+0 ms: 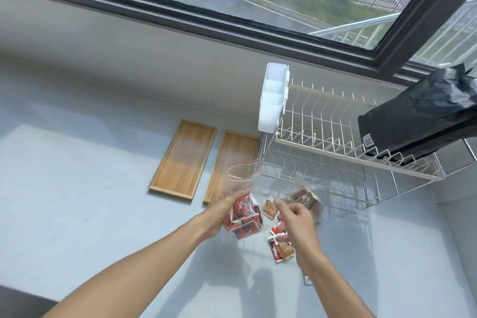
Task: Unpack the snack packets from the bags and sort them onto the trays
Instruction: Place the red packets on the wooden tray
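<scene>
Your left hand [227, 210] is clamped round the clear bag [241, 204] of red packets [244, 219] near the counter's middle; your right hand [296, 217] hovers loosely curled, empty. Tip that gaping mouth and packets spill short of the bare trays [183, 159]

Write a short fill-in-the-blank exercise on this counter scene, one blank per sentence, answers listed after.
1. The left hand grips a clear zip bag full of ____ and white snack packets.
2. The number of wooden trays lying side by side on the counter is ____.
3. Neither tray holds any ____ yet.
4. A ____ plastic bag rests on the wire dish rack.

Missing words: red; two; packets; black
</scene>
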